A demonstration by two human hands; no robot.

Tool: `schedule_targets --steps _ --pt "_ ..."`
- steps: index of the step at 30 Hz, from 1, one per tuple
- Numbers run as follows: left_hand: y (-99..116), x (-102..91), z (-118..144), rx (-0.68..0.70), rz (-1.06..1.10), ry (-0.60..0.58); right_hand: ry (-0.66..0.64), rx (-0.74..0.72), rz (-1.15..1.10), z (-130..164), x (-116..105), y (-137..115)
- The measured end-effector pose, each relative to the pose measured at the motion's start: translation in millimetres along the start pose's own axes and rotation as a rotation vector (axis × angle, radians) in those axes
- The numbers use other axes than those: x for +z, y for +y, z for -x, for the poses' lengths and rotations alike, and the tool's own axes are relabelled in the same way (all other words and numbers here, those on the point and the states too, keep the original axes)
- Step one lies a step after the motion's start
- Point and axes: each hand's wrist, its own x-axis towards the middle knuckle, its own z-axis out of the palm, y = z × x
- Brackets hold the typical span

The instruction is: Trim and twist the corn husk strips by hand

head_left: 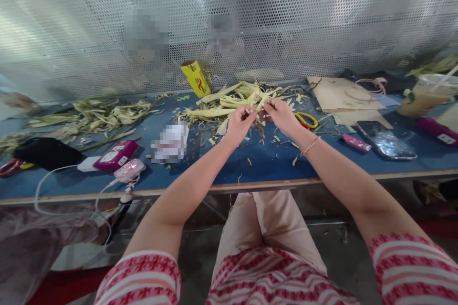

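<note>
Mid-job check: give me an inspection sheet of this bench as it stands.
Surface: blue table, strewn with leaf scraps.
Job's things: leaf strip pinched between both hands; husk pile just behind.
Clutter: yellow scissors, yellow roll, phone, drink cup, cardboard, pink box.
Grippers: left hand and right hand both closed on the strip.
Cables: white cable hangs over the front edge.
Surroundings: perforated metal screen behind.

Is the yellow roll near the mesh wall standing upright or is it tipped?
Tipped. The yellow roll leans on the blue table, its open top end toward the left, against the mesh wall.
</note>
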Motion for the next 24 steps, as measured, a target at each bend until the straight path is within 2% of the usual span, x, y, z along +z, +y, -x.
schedule_targets --steps 11,19,24 --pt "-8.5 3.5 -5.1 -0.127 0.311 -0.003 0.044 0.049 -0.028 0.6 3.7 1.6" --pt "-9.2 1.7 -6.5 -0.178 0.402 0.011 0.05 0.08 -0.052 0.3 4.6 1.9" --pt "-8.7 3.2 -6.6 -0.187 0.424 -0.023 0.033 0.095 -0.077 -0.3 5.4 4.4"
